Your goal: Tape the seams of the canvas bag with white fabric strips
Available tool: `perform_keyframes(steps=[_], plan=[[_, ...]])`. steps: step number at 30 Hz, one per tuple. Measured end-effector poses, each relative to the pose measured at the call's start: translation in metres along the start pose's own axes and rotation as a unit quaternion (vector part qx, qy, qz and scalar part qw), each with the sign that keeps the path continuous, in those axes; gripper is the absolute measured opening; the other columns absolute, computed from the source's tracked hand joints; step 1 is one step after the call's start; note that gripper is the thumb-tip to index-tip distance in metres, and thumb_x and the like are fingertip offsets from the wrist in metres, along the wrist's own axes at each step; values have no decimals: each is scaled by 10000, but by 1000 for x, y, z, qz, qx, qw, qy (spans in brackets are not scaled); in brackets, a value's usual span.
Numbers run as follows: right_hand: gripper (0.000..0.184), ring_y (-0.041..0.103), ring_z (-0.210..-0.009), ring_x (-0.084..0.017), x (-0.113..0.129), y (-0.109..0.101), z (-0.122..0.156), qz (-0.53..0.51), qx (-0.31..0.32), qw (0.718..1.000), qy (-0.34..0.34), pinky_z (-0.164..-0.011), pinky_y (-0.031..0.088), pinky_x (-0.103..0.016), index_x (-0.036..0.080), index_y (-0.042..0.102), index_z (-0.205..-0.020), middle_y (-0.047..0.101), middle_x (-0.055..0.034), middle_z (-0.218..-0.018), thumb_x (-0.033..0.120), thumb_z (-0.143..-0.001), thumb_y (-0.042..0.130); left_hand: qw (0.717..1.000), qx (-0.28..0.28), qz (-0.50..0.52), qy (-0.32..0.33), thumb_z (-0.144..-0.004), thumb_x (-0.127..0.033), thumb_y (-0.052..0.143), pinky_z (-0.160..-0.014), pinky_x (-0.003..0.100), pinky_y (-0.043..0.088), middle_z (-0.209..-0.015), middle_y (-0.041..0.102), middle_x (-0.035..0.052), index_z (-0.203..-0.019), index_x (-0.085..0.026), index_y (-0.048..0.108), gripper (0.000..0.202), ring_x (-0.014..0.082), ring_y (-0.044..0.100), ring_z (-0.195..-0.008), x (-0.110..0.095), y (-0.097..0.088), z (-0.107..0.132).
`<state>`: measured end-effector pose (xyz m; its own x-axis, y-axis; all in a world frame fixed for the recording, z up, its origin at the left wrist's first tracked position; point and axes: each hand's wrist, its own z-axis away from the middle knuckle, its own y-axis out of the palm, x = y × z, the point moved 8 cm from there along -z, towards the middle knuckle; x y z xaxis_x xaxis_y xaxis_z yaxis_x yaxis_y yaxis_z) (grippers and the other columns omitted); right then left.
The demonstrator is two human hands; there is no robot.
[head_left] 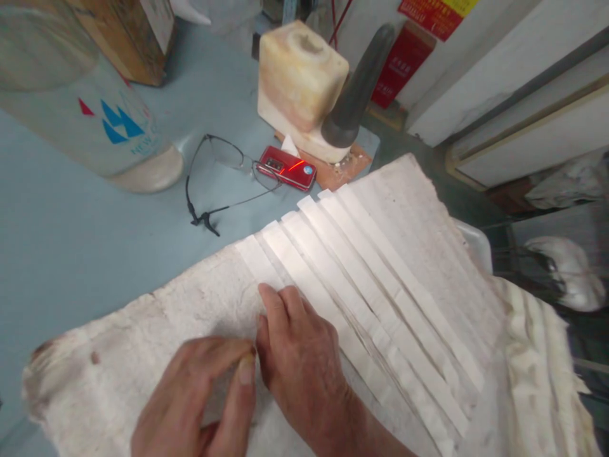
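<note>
Both hands are low in the head view, close together over a pale, rough-surfaced padded sheet [181, 314]. My left hand [195, 393] is closed in a pinch, thumb tip meeting index finger; whatever lies between them is too small to make out. Just to its right, my right hand [302, 349] rests on the sheet with fingers curled and close together. Its fingertips touch the leftmost of several long white strips [297, 257], which lie slanting side by side and partly overlap. The hand covers part of that strip, and what its fingers hold, if anything, is hidden.
Beyond the sheet, eyeglasses [228, 206] lie on the blue-grey table [124, 254] against a red phone [292, 171]. A yellowish-white block [302, 76] stands beside a dark tapered object [361, 89]. A large clear container [95, 108] is at left, and folded cream material [537, 355] at right.
</note>
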<state>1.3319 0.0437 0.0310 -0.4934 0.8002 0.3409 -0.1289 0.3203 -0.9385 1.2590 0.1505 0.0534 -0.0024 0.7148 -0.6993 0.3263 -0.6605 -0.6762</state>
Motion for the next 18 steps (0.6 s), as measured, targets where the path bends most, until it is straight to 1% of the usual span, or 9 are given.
perform_keyframes(steps=[1,3,4,5,6,8,12,15,18], plan=[[372,778,-794,-224,-1,-1,3,-16,11,1000,-1,-532,629,-326,157,651,-1307,756,-38,-985,48,-955,702,999,0,-39,11,-1112,-286,593,-840,360,654,-981,806,-5,-1142,-289,710,121,222,783,-874,7,-3,-14],[334,782,-823,-229,-2,-4,7,-41,25,999,-3,-581,654,-333,167,643,-1290,758,-46,-1004,46,-979,661,994,6,-97,54,-1124,-340,552,-926,466,644,-1117,818,53,-1241,-268,695,198,297,780,-1029,16,-4,-42],[327,783,-830,-237,-2,-6,9,-51,28,998,-4,-594,665,-345,166,639,-1295,758,-52,-1007,48,-990,641,991,10,-108,80,-1132,-339,529,-958,499,634,-1182,810,88,-1274,-239,685,233,322,766,-1088,18,-2,-56],[322,784,-831,-248,-2,-7,10,-62,28,998,-5,-598,672,-363,162,634,-1300,757,-58,-1006,53,-997,622,987,31,-115,104,-1138,-341,515,-988,528,624,-1247,797,132,-1301,-197,677,271,343,754,-1130,20,3,-69],[316,783,-824,-257,-2,-7,11,-73,25,997,-4,-593,676,-380,160,632,-1295,754,-63,-999,55,-998,606,986,55,-121,99,-1146,-334,488,-1022,542,610,-1309,773,173,-1328,-159,668,309,358,735,-1176,25,9,-81],[311,778,-794,-265,-3,-8,14,-88,15,996,1,-575,677,-396,161,632,-1278,750,-65,-974,57,-988,588,985,99,-117,82,-1155,-329,443,-1068,545,592,-1317,761,203,-1374,-107,659,380,368,715,-1212,33,21,-100],[335,782,-788,-261,-5,-6,21,-93,-13,996,6,-583,690,-389,168,621,-1284,764,-69,-974,57,-969,588,983,165,-72,38,-1138,-312,415,-1072,478,585,-1247,795,144,-1344,-134,696,391,310,737,-1150,43,35,-119],[336,793,-802,-256,-6,-8,26,-108,-44,993,-5,-626,713,-392,167,619,-1282,790,-82,-1011,46,-974,560,982,183,-34,9,-1096,-308,433,-1013,412,591,-1166,826,108,-1270,-135,739,393,267,766,-1055,46,35,-126],[311,797,-802,-243,-8,-12,31,-132,-73,988,-11,-656,722,-380,173,630,-1244,806,-92,-1024,38,-979,536,981,193,-24,-25,-1063,-347,470,-958,392,587,-1120,844,87,-1241,-145,772,404,261,773,-980,49,33,-129]])
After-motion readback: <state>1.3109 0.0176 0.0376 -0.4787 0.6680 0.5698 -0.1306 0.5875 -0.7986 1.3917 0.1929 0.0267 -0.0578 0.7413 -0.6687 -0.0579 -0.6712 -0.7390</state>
